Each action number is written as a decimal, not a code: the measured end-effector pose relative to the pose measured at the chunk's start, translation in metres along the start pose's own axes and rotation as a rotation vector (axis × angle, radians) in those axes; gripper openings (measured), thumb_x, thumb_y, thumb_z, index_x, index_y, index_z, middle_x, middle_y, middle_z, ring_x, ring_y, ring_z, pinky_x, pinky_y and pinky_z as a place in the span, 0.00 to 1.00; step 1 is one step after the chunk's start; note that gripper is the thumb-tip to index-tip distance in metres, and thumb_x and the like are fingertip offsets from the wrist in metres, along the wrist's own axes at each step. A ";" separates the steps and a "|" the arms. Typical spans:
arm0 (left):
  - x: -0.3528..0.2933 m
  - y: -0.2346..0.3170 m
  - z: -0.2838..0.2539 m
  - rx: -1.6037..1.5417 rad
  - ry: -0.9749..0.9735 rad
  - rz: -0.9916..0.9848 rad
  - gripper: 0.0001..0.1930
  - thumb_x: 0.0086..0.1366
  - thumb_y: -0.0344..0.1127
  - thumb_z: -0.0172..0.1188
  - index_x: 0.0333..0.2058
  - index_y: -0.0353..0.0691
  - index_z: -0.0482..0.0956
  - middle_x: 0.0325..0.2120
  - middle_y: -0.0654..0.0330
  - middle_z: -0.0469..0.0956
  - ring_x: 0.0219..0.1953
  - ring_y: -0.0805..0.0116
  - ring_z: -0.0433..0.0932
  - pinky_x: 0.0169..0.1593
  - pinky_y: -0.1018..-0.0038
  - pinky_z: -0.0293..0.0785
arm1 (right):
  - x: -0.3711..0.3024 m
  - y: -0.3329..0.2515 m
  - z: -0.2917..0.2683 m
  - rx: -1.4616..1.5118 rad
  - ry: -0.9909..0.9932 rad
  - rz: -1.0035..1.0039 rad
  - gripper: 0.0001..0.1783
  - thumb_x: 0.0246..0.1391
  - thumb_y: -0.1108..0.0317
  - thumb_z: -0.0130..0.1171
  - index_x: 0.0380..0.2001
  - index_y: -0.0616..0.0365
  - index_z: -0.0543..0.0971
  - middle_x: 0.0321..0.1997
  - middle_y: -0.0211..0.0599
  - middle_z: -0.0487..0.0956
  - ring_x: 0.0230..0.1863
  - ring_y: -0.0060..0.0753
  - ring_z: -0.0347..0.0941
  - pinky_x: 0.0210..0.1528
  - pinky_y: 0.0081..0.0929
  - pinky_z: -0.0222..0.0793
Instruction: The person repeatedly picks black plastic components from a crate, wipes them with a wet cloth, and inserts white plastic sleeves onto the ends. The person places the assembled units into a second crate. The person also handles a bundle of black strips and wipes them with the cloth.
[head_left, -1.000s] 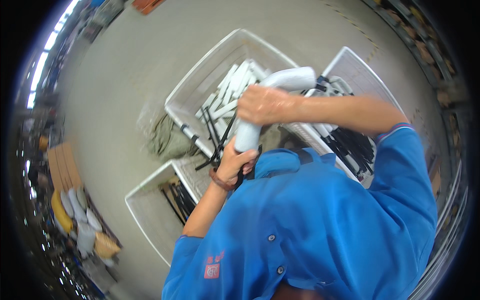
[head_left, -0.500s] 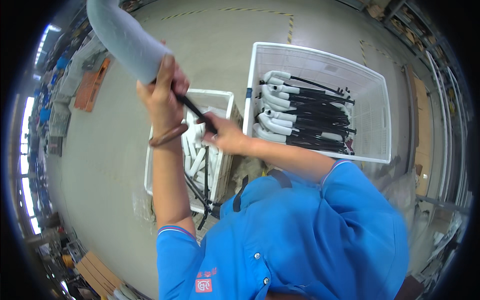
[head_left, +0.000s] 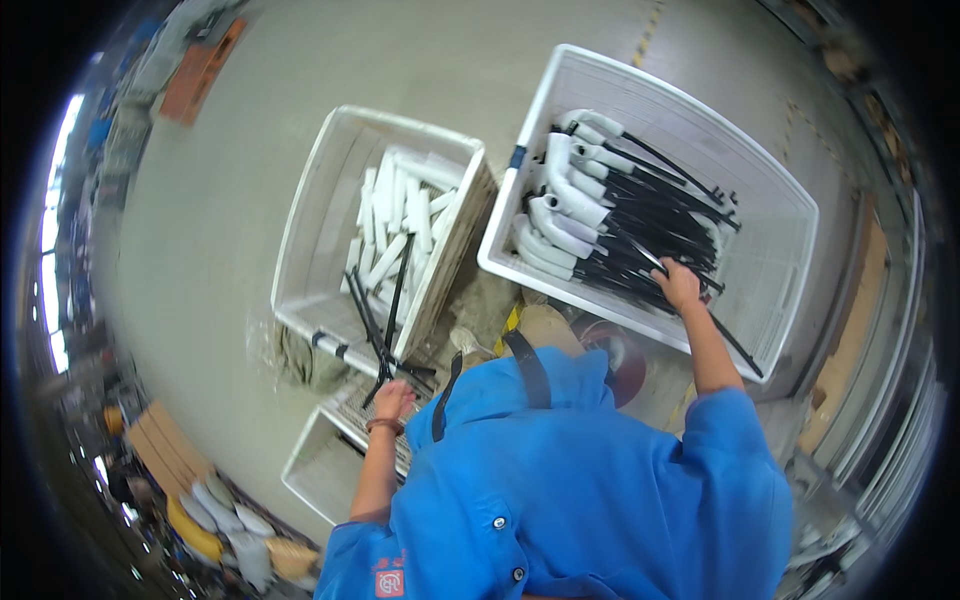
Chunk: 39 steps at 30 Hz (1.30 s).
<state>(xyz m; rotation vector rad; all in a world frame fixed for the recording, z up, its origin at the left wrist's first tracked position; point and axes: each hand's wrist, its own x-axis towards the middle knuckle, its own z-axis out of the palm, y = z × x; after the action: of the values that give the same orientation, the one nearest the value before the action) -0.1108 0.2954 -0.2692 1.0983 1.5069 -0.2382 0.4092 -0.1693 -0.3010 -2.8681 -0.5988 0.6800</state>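
In the large white crate (head_left: 800, 240), my right hand (head_left: 680, 283) is closed around the black rod of a foam-covered handle (head_left: 640, 250). The handle lies over a pile of similar black rods (head_left: 650, 210) with curved white foam ends (head_left: 570, 190). My left hand (head_left: 393, 400) is low at the near edge of the smaller crate, its fingers curled at the lower ends of several black rods (head_left: 385, 345). These rods lean over that crate's near rim; the exact grip is partly hidden.
The smaller white crate (head_left: 300, 235) holds many short white foam tubes (head_left: 395, 205). Another white bin (head_left: 310, 465) is below it, near my left arm. A dark red round object (head_left: 625, 365) is on the floor by my feet. An orange pallet (head_left: 203, 70) lies far left.
The foam-covered handle has gone from up at the left, between both hands, to the large crate with my right hand. My left hand has let go and dropped to the leaning black rods.
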 end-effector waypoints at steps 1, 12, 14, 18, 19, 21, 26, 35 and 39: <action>-0.013 -0.035 -0.027 -0.154 0.132 -0.088 0.12 0.67 0.40 0.58 0.31 0.36 0.76 0.23 0.58 0.78 0.24 0.67 0.79 0.22 0.76 0.73 | 0.028 0.003 0.005 -0.066 0.007 -0.056 0.26 0.54 0.48 0.61 0.54 0.45 0.74 0.46 0.47 0.80 0.48 0.52 0.76 0.50 0.48 0.70; -0.030 -0.186 -0.028 -0.267 0.208 0.130 0.10 0.62 0.38 0.59 0.32 0.37 0.81 0.24 0.63 0.79 0.28 0.70 0.78 0.32 0.70 0.75 | 0.050 -0.308 0.068 0.480 0.031 -0.640 0.14 0.59 0.67 0.53 0.46 0.60 0.79 0.41 0.48 0.82 0.42 0.50 0.79 0.47 0.40 0.73; -0.009 -0.178 -0.023 0.065 0.193 0.293 0.11 0.63 0.39 0.59 0.35 0.36 0.82 0.27 0.62 0.81 0.30 0.71 0.80 0.32 0.72 0.76 | 0.010 -0.386 0.088 0.508 -0.223 -0.816 0.13 0.59 0.66 0.54 0.45 0.57 0.79 0.38 0.49 0.82 0.39 0.53 0.79 0.43 0.42 0.74; -0.010 -0.169 -0.047 -0.472 0.138 0.083 0.14 0.68 0.38 0.57 0.48 0.36 0.76 0.36 0.58 0.82 0.34 0.71 0.83 0.33 0.77 0.78 | -0.055 -0.506 0.179 0.103 -0.691 -0.946 0.15 0.53 0.64 0.59 0.44 0.53 0.79 0.36 0.46 0.83 0.38 0.53 0.78 0.41 0.40 0.74; -0.015 -0.172 -0.056 -0.605 0.152 0.075 0.15 0.68 0.39 0.58 0.49 0.37 0.75 0.36 0.58 0.82 0.32 0.71 0.82 0.33 0.78 0.77 | -0.069 -0.529 0.216 0.017 -0.788 -0.947 0.16 0.50 0.64 0.61 0.44 0.53 0.79 0.35 0.45 0.83 0.37 0.50 0.79 0.40 0.39 0.74; -0.027 -0.191 -0.072 -0.856 0.174 0.104 0.16 0.68 0.39 0.60 0.51 0.39 0.74 0.37 0.58 0.82 0.30 0.73 0.81 0.31 0.79 0.75 | -0.104 -0.552 0.300 0.213 -0.978 -0.569 0.21 0.47 0.64 0.63 0.45 0.61 0.79 0.36 0.46 0.83 0.38 0.43 0.81 0.41 0.38 0.74; -0.071 -0.292 -0.075 -1.043 0.315 -0.084 0.15 0.67 0.41 0.61 0.49 0.42 0.76 0.39 0.58 0.82 0.37 0.68 0.82 0.38 0.71 0.81 | -0.138 -0.575 0.471 0.507 -0.799 0.086 0.26 0.44 0.64 0.70 0.45 0.69 0.78 0.42 0.47 0.82 0.40 0.40 0.78 0.46 0.35 0.73; -0.038 -0.315 -0.107 -0.936 0.267 -0.161 0.11 0.67 0.36 0.61 0.44 0.37 0.76 0.32 0.58 0.82 0.27 0.73 0.80 0.27 0.78 0.76 | -0.098 -0.621 0.278 0.547 -0.145 -0.586 0.22 0.57 0.53 0.63 0.26 0.63 0.73 0.17 0.42 0.73 0.18 0.36 0.63 0.26 0.37 0.65; -0.005 -0.178 -0.149 -0.475 0.213 0.194 0.11 0.65 0.32 0.61 0.44 0.36 0.76 0.32 0.57 0.82 0.30 0.69 0.82 0.34 0.76 0.76 | -0.132 -0.559 0.048 0.064 -0.299 -0.912 0.21 0.52 0.54 0.66 0.26 0.63 0.73 0.20 0.53 0.72 0.23 0.58 0.67 0.28 0.41 0.65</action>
<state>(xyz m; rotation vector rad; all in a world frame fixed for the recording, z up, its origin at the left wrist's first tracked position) -0.3409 0.3011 -0.2983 0.8921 1.5256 0.3668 0.0851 0.2889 -0.1693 -2.0632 -1.7043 0.8963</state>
